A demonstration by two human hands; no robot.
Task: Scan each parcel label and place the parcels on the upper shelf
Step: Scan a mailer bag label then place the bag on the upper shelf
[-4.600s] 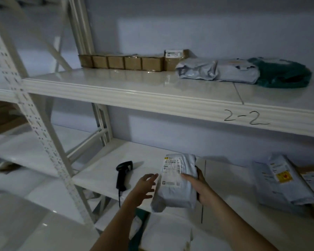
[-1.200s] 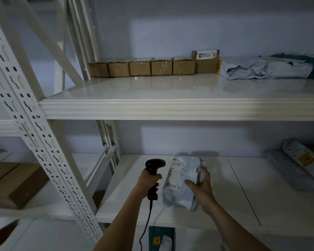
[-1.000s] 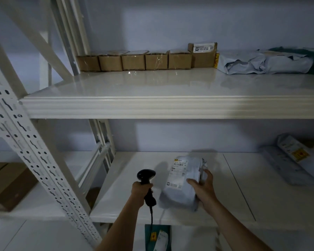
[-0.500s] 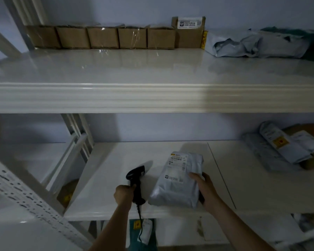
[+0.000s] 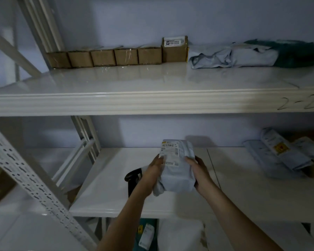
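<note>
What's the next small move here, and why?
Probably lift the grey parcel onto the upper shelf. The left hand and right hand both grip it, label up; the scanner lies on the lower shelf, suggesting the scan is done. Bare space sits in front of the cardboard boxes.

Six cardboard boxes (image 5: 116, 56), one scanner (image 5: 132, 176)
</note>
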